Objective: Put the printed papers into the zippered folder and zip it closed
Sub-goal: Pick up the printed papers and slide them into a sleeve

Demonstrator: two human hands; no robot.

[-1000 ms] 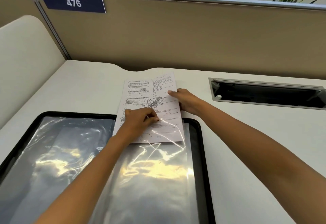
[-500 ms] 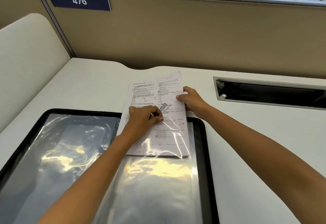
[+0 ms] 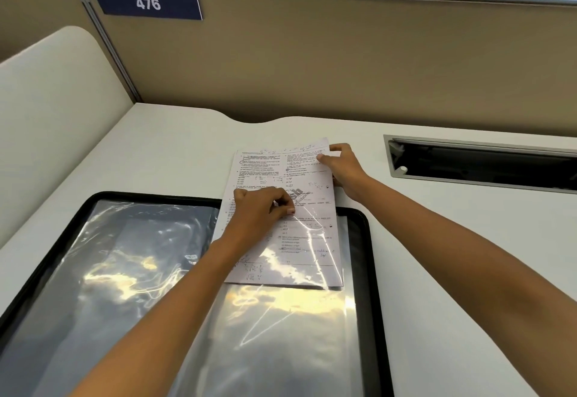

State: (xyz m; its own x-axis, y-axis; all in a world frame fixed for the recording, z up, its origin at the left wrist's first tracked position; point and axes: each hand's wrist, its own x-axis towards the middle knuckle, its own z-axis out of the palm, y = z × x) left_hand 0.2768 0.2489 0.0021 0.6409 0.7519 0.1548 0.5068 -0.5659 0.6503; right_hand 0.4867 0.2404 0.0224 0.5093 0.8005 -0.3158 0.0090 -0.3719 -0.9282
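Printed papers [image 3: 282, 206], half inside zippered folder [image 3: 367, 259]: my left hand [image 3: 260, 210] apparently pinches the sleeve over them, right hand [image 3: 345, 168] grips their far corner.

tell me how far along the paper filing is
Done: the folder lies open on the desk. In hand: the papers sit partway inside the right-hand clear sleeve, left hand pinching the sleeve's edge, right hand pushing the top corner. Left: slide them fully in, shut the folder, zip it.

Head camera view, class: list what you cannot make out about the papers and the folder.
- White printed papers: text too small; sheet count hidden in the stack.
- Black open zippered folder: near edge cut off by the frame; zipper pull unseen.
- Clear plastic sleeve: its opening is lost under glare and the left hand.
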